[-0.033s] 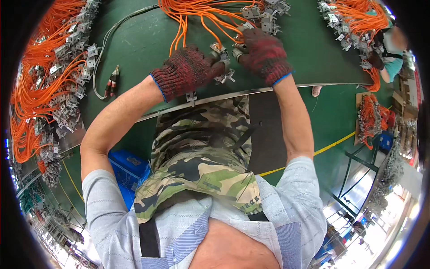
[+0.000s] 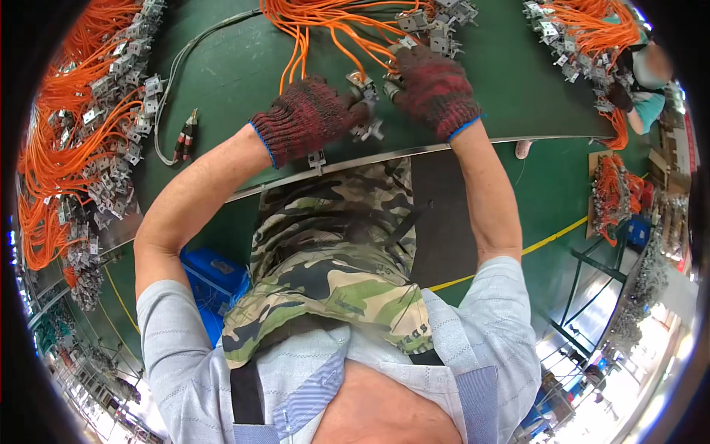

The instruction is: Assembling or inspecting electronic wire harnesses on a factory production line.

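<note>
Fingers (image 2: 358, 115) of the left hand (image 2: 307, 115) meet the plug from its left side

Green and broad, the counter (image 2: 229, 81) spreads beneath the work, its metal edge nearest the person. Along its left side lies a big heap (image 2: 63, 155) of orange cables with grey metal ends. A smaller bunch (image 2: 333, 15) lies at the far middle, sending strands down toward both hands.

Both hands wear dark red gloves with blue cuffs. They face each other, close but apart, the right hand (image 2: 436, 85) a little farther out over the counter.

In the gap between them is the plug (image 2: 362, 83), at the end of one orange strand. It lies nearer the left hand, right at its fingers, and to the left of the right hand's. Its long axis seems to run from far to near, across the line of the left fingers. Whether the grey piece (image 2: 370, 132) on their near side belongs to it cannot be told.

The left fingers are bunched, pointing right; whether they pinch the plug is unclear. The right fingers curl by a small fitting (image 2: 391, 88), their grip hidden by the glove.
</note>
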{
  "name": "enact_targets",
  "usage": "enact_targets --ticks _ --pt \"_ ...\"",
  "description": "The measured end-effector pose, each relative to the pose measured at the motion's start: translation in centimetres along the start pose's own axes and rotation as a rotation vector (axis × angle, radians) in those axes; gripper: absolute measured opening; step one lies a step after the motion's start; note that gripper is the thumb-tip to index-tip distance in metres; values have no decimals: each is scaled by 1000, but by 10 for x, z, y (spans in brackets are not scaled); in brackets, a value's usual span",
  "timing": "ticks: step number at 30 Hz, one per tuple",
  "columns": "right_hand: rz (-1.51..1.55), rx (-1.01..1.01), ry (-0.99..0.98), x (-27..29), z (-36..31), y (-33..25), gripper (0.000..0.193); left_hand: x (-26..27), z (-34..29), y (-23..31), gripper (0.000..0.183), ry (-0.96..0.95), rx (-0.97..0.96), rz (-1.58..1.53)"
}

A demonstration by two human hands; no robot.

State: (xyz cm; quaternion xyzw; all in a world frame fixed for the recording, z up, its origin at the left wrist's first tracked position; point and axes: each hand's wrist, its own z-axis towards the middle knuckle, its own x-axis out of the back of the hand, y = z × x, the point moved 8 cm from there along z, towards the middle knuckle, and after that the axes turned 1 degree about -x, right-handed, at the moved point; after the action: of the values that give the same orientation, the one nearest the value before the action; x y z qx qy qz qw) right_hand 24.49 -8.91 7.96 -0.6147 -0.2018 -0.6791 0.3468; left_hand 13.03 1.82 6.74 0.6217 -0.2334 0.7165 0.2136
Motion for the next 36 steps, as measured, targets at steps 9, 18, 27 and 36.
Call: enact_targets --ticks 9,18,27,36 --pt "-190 60 116 -19 -13 3 74 -16 32 0 30 -319 42 -240" --pt "465 -156 355 -20 -63 39 76 73 53 -41 35 505 165 -338" --pt "322 -154 405 -27 -88 -22 63 10 78 -61 31 266 200 -187" --pt "493 -173 265 -15 -72 -4 59 -27 91 -98 28 217 190 -472"
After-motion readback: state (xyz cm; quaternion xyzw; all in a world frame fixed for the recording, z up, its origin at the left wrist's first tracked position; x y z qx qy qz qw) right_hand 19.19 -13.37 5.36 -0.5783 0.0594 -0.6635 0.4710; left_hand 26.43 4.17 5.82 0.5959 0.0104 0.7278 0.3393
